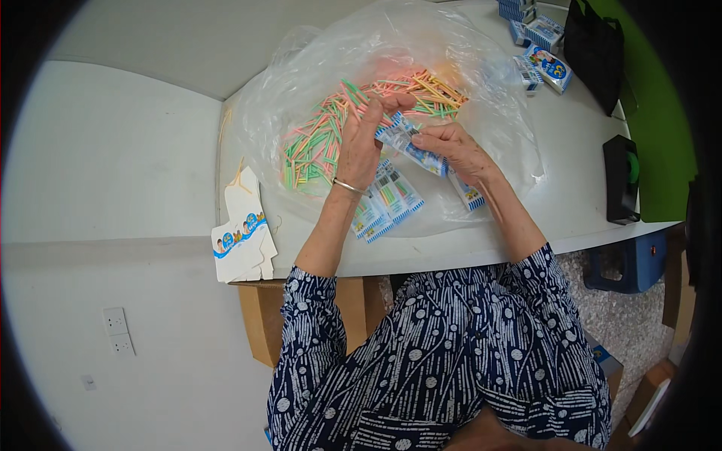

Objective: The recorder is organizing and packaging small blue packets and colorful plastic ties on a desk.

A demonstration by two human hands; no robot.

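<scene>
My left hand (362,143) is closed round a few thin pink and green sticks (355,96), their ends poking out past the fingers. Close beside it, my right hand (460,152) pinches a small clear plastic packet (430,160) with blue striped ends. The packet's upper end reaches the left fingers; whether they grip it too is hard to see. Behind both hands, a heap of pink, green and yellow sticks (312,150) lies on a large clear plastic bag (481,68). Packets with sticks inside (389,197) lie below my hands, and another packet (468,194) lies under my right wrist.
White printed cards (244,237) lie stacked at the table's left edge. Small blue-and-white boxes (545,34) and a black bag (594,56) are at the far right. A black tape dispenser (623,180) stands by the right edge, near a blue stool (628,263).
</scene>
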